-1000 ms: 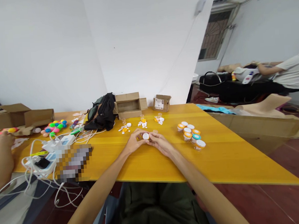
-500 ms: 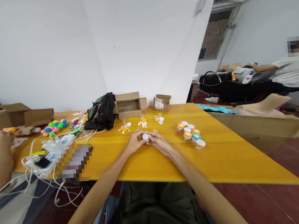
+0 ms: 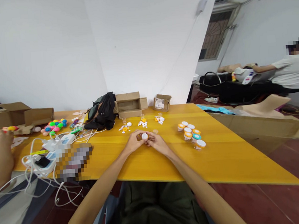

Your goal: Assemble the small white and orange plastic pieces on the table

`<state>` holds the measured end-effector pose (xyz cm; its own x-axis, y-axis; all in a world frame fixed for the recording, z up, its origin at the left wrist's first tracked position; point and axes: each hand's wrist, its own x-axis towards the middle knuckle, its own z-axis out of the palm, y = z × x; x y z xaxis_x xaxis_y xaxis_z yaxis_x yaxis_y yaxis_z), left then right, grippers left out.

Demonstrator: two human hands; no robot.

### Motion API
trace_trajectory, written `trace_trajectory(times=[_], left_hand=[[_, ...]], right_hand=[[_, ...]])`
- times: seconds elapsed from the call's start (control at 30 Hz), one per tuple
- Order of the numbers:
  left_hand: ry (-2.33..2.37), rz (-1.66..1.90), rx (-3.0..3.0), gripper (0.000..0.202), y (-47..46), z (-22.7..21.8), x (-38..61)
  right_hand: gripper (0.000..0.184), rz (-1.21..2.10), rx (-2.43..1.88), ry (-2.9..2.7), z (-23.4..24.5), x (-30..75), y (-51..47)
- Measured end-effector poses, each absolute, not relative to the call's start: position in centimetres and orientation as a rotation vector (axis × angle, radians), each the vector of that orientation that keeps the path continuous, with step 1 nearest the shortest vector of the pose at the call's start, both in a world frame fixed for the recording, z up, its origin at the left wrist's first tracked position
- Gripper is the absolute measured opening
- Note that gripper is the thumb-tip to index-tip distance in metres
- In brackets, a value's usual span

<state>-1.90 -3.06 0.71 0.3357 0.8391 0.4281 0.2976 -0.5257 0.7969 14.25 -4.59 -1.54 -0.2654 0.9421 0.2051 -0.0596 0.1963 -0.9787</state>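
thumb and fingers of the left hand (image 3: pixel 135 142) curl, nearly closed, around the left edge of a white lid (image 3: pixel 144 136); the right hand (image 3: pixel 159 142) closes its fingertips on the right edge. gripping from both sides probably keeps it steady, white face up, above the table (image 3: pixel 219 165). a clear cup (image 3: pixel 155 132) stands just beyond the right fingers. jars (image 3: pixel 187 135) cluster farther right, seemingly clear of the elbows. the lid's underside is hidden; the small parts (image 3: pixel 143 124) beyond are too tiny to tell.

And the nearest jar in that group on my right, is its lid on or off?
On: the white-topped lid covers the clear jar, whose body shows beneath it.
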Motion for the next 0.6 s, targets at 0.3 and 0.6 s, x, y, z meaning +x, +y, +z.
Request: trace_trajectory(times=[0.3,0.6], left_hand=[[0.999,1.107,1.955,0.026,-3.1,0.6,-1.8],[1.019,1.085,1.993,0.018,-3.0,0.6,-1.8]], right_hand=[[0.034,0.497,-1.331,-1.817,-1.0,14.5,-5.7],[0.022,0.406,-1.373,-1.886,-0.7,14.5,-5.9]])
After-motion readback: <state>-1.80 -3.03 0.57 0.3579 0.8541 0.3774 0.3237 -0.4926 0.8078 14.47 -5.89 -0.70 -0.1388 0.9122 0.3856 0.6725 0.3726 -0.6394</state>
